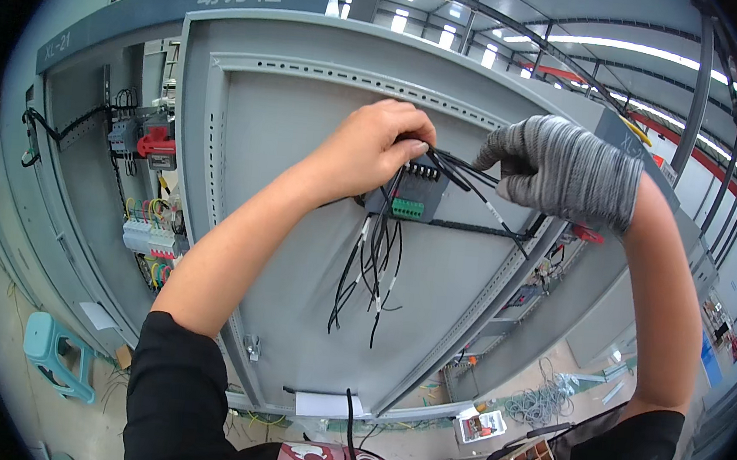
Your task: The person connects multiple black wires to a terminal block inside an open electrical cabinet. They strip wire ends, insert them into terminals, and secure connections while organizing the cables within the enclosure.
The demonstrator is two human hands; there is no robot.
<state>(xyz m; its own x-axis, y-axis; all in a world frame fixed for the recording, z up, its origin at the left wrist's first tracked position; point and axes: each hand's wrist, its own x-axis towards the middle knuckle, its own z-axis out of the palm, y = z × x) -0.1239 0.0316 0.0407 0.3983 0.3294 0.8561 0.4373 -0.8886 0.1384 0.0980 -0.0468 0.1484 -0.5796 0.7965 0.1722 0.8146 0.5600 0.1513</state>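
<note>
Pinching: left hand (378,143), fingertips closed on black wires (454,161).
Right hand (565,168): gloved, fingers curled, grip unclear.
Wires: left of the gloved fingertips, long axis slanting right from the nearer left hand.

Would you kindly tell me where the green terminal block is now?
In the head view, the green terminal block is just right of centre, low on the dark module, below the left hand.
</note>
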